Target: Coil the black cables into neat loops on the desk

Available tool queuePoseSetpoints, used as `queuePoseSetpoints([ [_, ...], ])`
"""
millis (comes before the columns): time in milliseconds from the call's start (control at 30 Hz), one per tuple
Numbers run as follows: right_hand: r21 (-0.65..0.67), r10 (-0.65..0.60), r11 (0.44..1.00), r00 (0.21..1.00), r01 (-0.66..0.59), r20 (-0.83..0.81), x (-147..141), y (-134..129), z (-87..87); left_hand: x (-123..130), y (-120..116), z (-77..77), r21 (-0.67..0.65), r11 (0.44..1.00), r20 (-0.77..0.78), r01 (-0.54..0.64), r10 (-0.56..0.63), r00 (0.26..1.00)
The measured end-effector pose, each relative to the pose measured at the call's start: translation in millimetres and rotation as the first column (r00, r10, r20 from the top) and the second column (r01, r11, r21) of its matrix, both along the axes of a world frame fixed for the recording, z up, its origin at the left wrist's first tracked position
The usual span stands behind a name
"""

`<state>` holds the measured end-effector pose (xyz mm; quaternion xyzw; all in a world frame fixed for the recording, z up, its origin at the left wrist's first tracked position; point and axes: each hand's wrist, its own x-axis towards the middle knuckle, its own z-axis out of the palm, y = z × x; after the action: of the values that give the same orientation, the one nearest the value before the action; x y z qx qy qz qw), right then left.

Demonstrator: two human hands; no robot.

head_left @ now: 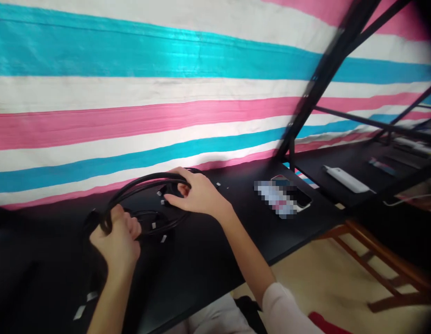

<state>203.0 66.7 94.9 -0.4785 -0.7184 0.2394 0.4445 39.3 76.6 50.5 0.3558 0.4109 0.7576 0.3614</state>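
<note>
A black cable [146, 177] is looped in a wide coil above the dark tabletop [187, 273]. On its left side my left hand [118, 234] is closed, with the strands passing through the fist. At the far right of the loop, my right hand [198, 192] curls its fingers over the cable, thumb pointing left. More black cable with small white tags [154, 226] lies on the table below and behind the loop. Other white pieces [79, 312] are near my left forearm.
A phone [302, 198] and a partly blurred item [276, 199] lie to the right. Beyond a black metal frame [306, 102], a white box-like object [345, 179] rests on another table. A wooden stool [375, 250] stands below. Striped sheeting [149, 125] hangs behind.
</note>
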Motion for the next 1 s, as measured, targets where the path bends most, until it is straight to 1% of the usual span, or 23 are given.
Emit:
queuePoseSetpoints([
  [33, -0.003, 0.036, 0.999, 0.999, -0.036, 0.007, 0.9, -2.4, 6.8, 1.6, 3.4, 0.6, -0.002, 1.000, -0.014, -0.015, 0.015, 1.000],
  [100, -0.024, 0.097, 0.995, 0.995, -0.098, -0.033, 1.3, -6.0, 16.2, 3.2, 11.7, -0.2, 0.000, 1.000, -0.039, -0.028, 0.028, 0.999],
  [167, -0.066, 0.104, 0.992, 0.992, -0.108, -0.065, 1.5, -6.6, 20.1, 3.0, 20.1, -3.4, 0.007, 0.999, -0.072, -0.040, 0.040, 0.997],
  [200, -0.087, 0.091, 0.992, 0.994, -0.096, -0.060, 1.9, -5.6, 20.7, 2.6, 23.5, -5.5, 0.015, 0.999, -0.108, -0.045, 0.046, 0.993],
  [267, -0.103, 0.048, 0.994, 0.999, -0.048, -0.008, 2.5, -1.6, 20.8, 1.9, 27.5, -9.5, 0.026, 0.999, -0.256, -0.027, 0.033, 0.966],
  [333, -0.081, -0.021, 0.996, 0.998, 0.026, 0.064, 1.5, 3.5, 21.1, 2.1, 28.5, -12.3, 0.033, 0.999, -0.446, 0.020, -0.003, 0.895],
  [400, -0.055, -0.093, 0.993, 0.988, 0.100, 0.125, -2.2, 7.3, 22.1, 2.7, 28.8, -14.6, 0.047, 0.998, -0.555, 0.051, -0.017, 0.832],
  [433, -0.052, -0.105, 0.992, 0.983, 0.114, 0.152, -4.7, 8.4, 22.7, 2.7, 29.3, -15.8, 0.056, 0.997, -0.565, 0.057, -0.015, 0.825],
  [500, -0.061, -0.078, 0.994, 0.977, 0.092, 0.197, -9.7, 9.3, 23.5, 1.1, 31.5, -19.0, 0.046, 0.997, -0.533, 0.061, -0.027, 0.846],
  [600, -0.071, -0.009, 0.997, 0.963, 0.029, 0.271, -13.7, 10.2, 21.0, -4.4, 34.1, -23.8, -0.030, 0.994, -0.467, 0.109, -0.110, 0.877],
  [700, -0.002, 0.032, 0.999, 0.947, -0.034, 0.320, -14.6, 13.7, 13.7, -9.4, 32.8, -25.4, -0.093, 0.986, -0.419, 0.141, -0.167, 0.893],
  [767, 0.014, 0.067, 0.997, 0.957, -0.074, 0.283, -15.4, 16.8, 8.6, -11.5, 30.8, -24.4, -0.115, 0.983, -0.400, 0.143, -0.177, 0.899],
  [833, -0.024, 0.101, 0.995, 0.969, -0.098, 0.224, -16.7, 18.8, 5.9, -13.5, 29.1, -22.4, -0.121, 0.982, -0.401, 0.145, -0.182, 0.898],
  [1000, -0.117, 0.128, 0.985, 0.992, -0.127, -0.001, -19.4, 18.4, 9.9, -20.8, 26.3, -18.0, -0.092, 0.982, -0.360, 0.162, -0.185, 0.914],
])
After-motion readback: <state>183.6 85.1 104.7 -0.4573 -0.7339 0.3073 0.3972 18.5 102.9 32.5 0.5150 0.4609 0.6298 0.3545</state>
